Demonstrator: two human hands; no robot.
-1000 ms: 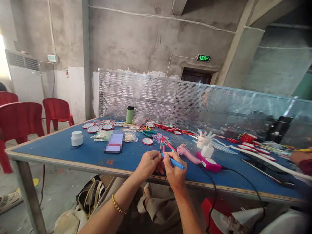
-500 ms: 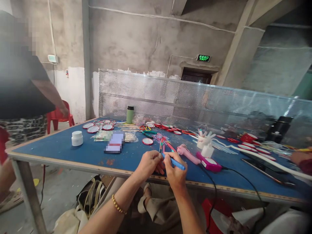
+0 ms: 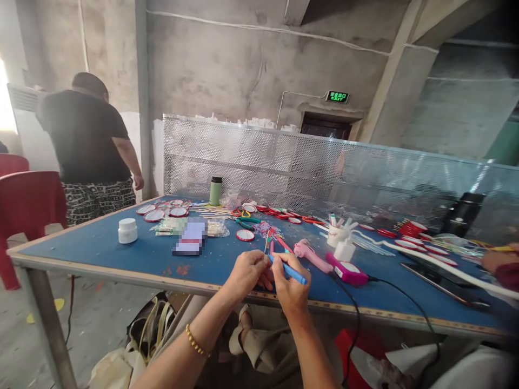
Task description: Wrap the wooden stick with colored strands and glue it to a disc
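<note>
My right hand (image 3: 295, 283) grips a blue pen (image 3: 298, 276) like a writing tool, its tip pointing left toward my other hand. Fingers curled and pinched, my left hand (image 3: 248, 273) meets it just past the table's front edge. Whatever the left fingers hold is too small and hidden to name. A thin strip with a silvery face (image 3: 267, 241) rises just behind the fingertips. Beyond lie red-handled tools (image 3: 285, 244) and a heap of pink and white scraps (image 3: 267, 229). Right of my hands rests a pink glue gun (image 3: 314, 257).
A round red-rimmed disc (image 3: 245, 235), pliers (image 3: 248, 222) and a phone (image 3: 190, 237) lie on the blue table (image 3: 93, 254). A white jar (image 3: 127, 230) stands left. At right are a white bottle (image 3: 344, 249), a magenta box (image 3: 349, 270) with a black cable, and a dark phone (image 3: 444, 283).
A person in a dark shirt at the left has walked farther away, uncovering red chairs. My two hands and the blue pen look almost unmoved.
</note>
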